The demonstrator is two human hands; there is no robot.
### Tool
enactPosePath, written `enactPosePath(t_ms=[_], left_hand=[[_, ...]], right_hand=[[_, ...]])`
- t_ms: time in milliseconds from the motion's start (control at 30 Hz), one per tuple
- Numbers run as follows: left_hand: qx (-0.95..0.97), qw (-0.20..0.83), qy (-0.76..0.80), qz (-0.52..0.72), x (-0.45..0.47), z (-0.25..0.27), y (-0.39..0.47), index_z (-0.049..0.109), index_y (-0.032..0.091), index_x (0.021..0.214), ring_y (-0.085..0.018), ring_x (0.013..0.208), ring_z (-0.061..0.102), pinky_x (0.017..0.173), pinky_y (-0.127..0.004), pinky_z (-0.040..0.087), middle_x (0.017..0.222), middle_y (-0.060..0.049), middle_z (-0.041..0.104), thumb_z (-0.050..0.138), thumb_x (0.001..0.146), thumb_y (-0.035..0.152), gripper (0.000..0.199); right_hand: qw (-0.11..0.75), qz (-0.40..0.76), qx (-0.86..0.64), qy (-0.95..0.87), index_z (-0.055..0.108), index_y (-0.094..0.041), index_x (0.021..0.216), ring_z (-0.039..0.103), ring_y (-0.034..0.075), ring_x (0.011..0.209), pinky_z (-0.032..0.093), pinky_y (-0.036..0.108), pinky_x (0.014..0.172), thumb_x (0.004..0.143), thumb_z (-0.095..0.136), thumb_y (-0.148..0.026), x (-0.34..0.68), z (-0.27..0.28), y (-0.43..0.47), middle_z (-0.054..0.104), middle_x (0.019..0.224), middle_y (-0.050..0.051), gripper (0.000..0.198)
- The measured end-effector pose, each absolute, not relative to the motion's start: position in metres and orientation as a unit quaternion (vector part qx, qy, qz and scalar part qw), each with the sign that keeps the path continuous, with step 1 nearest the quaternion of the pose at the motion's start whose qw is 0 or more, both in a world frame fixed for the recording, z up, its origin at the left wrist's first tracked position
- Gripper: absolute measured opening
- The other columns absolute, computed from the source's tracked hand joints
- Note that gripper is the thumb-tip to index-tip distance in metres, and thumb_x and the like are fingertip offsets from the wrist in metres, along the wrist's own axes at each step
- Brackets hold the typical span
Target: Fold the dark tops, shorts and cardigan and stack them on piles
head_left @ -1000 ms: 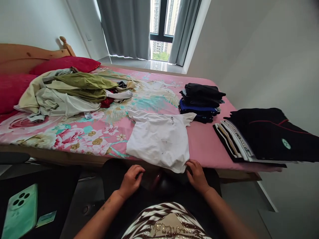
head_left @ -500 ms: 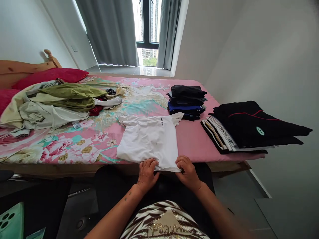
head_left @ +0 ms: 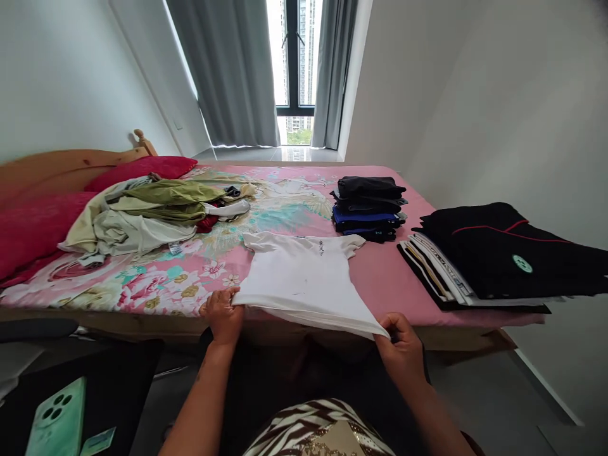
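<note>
A white T-shirt [head_left: 304,272] with small dark lettering near its collar lies on the bed, neck end away from me. Its hem is stretched wide and lifted at the bed's near edge. My left hand [head_left: 224,315] pinches the left hem corner. At the right hem corner, my right hand [head_left: 401,345] grips the cloth between thumb and fingers. To the right of the shirt stand a stack of folded dark clothes [head_left: 368,209] and a larger stack of folded clothes [head_left: 513,253] topped by a black garment with red piping.
A loose heap of green and cream clothes [head_left: 156,215] lies on the left of the bed [head_left: 156,285], beside red pillows [head_left: 42,228]. At lower left, a light green phone [head_left: 57,418] and a card [head_left: 99,441] rest on a black surface. Grey curtains [head_left: 232,76] flank the window.
My hands have moved apart, the left one out to the left corner of the hem and the right one to the right. The T-shirt is now pulled flatter and wider. The view has tilted slightly.
</note>
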State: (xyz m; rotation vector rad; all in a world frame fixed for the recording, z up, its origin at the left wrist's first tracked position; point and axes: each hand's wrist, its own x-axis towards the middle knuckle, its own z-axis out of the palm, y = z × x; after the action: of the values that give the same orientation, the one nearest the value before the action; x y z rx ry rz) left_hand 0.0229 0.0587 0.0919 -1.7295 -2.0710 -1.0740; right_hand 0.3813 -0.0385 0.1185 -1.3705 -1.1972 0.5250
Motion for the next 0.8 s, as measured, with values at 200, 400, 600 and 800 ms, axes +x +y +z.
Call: enactPosePath(t_ms=[200, 400, 600, 800], left_hand=[[-0.575, -0.003, -0.755, -0.316, 0.002, 0.082, 0.046, 0.06, 0.019, 0.092, -0.019, 0.079, 0.06, 0.074, -0.03, 0.039, 0.09, -0.004, 0.066, 0.053, 0.075, 0.024, 0.019], [-0.686, -0.095, -0.693, -0.2, -0.023, 0.06, -0.002, 0.061, 0.022, 0.102, -0.02, 0.097, 0.061, 0.081, -0.028, 0.042, 0.106, -0.003, 0.066, 0.049, 0.064, 0.007, 0.042], [-0.611, -0.228, -0.711, -0.263, -0.044, 0.046, -0.042, 0.06, 0.024, 0.098, -0.018, 0.086, 0.062, 0.077, -0.026, 0.045, 0.094, 0.001, 0.068, 0.052, 0.069, 0.021, 0.03], [-0.439, -0.308, -0.692, -0.484, -0.026, 0.034, -0.042, 0.054, 0.019, 0.098, -0.019, 0.08, 0.063, 0.072, -0.029, 0.05, 0.087, -0.003, 0.066, 0.054, 0.069, 0.034, 0.032]], right_hand=[[0.536, 0.256, -0.657, -0.465, 0.054, -0.019, 0.072, 0.044, 0.011, 0.057, 0.035, 0.021, 0.052, 0.068, 0.066, -0.042, 0.39, 0.111, -0.045, 0.05, 0.064, -0.003, 0.027], [0.442, 0.316, -0.667, -0.51, 0.041, -0.019, 0.06, 0.035, 0.01, 0.055, 0.031, 0.02, 0.05, 0.068, 0.065, -0.048, 0.402, 0.082, -0.06, 0.044, 0.062, -0.003, 0.038], [0.354, 0.381, -0.616, -0.592, 0.042, -0.02, 0.065, 0.042, 0.012, 0.063, 0.037, 0.021, 0.059, 0.073, 0.061, -0.043, 0.389, 0.057, -0.082, 0.044, 0.065, -0.003, 0.031], [0.428, 0.301, -0.66, -0.539, 0.04, -0.02, 0.066, 0.04, 0.011, 0.06, 0.034, 0.02, 0.055, 0.076, 0.058, -0.041, 0.39, 0.056, -0.086, 0.045, 0.066, -0.003, 0.029]])
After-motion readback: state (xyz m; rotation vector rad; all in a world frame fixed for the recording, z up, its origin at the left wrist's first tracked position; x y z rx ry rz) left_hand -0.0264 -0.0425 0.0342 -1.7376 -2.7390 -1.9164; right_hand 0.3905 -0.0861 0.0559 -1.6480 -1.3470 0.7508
